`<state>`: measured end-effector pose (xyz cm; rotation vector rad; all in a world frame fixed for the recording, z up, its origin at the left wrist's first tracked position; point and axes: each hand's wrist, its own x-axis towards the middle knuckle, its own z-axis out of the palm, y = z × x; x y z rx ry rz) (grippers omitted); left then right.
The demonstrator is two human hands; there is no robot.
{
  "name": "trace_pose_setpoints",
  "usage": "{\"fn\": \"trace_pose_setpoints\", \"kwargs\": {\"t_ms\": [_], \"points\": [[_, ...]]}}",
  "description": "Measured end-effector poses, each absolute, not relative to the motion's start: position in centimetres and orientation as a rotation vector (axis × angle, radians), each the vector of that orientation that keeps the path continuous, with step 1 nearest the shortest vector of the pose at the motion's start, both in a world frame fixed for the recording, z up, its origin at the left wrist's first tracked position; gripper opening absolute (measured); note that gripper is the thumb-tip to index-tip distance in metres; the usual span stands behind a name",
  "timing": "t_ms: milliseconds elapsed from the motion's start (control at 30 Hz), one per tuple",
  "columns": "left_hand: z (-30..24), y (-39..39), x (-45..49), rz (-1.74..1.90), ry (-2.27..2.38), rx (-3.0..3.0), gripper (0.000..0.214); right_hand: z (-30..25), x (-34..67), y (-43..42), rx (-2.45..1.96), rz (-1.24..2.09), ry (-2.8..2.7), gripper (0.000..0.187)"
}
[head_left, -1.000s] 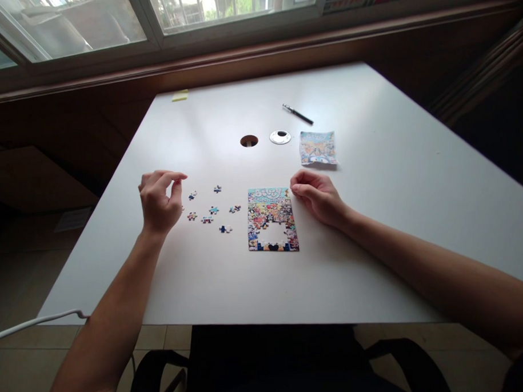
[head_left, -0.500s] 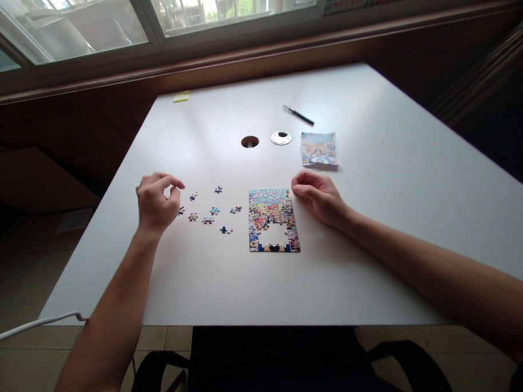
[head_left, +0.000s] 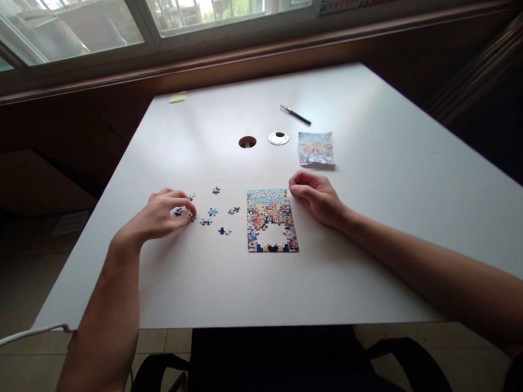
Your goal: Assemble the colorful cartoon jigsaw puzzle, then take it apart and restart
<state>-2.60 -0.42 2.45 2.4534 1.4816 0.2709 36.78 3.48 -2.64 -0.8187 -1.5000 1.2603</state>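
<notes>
My left hand [head_left: 163, 214] reaches in from the left, thumb and index finger closed on a small puzzle piece [head_left: 193, 218] at table level. Several other loose pieces lie around it, among them a blue piece [head_left: 213, 211] and a dark-and-white one [head_left: 224, 231]. Right of them lies a colourful jigsaw puzzle [head_left: 254, 219], flat, with a white gap in its lower middle. Beside its upper right corner rests my right hand [head_left: 315, 195], fingers curled together; whatever they may hold is hidden.
Beyond the puzzle lie a crinkled printed packet [head_left: 315, 148], a black pen [head_left: 296, 115] and a round metal cover [head_left: 278, 138]. A cable hole [head_left: 247, 143] opens in the white table [head_left: 264, 287]. A yellow sticky note [head_left: 178, 97] is at the far left edge.
My left hand has moved right and lowered onto the pieces, its fingers now at one of them. My right hand stays beside the puzzle. The view has shifted slightly.
</notes>
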Motion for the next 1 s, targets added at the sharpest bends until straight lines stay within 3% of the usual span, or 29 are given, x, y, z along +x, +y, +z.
{"fn": "trace_pose_setpoints", "kwargs": {"t_ms": [200,433,667,1000], "points": [[2.9,-0.6,-1.8,0.383,1.376,2.299,0.006,-2.5,36.8,3.4,-0.797,1.238,-1.540,0.008],[0.8,-2.2,5.5,1.040,0.921,1.898,0.006,-1.6,36.3,2.0,-0.675,0.899,-1.926,0.004],[-0.5,-3.5,8.9,1.110,0.858,1.972,0.015,-1.4,34.1,0.2,-0.428,0.347,-2.218,0.014],[-0.2,-3.3,9.3,1.111,0.802,2.049,0.011,-1.7,33.2,0.3,-0.385,0.278,-2.224,0.010]]}}
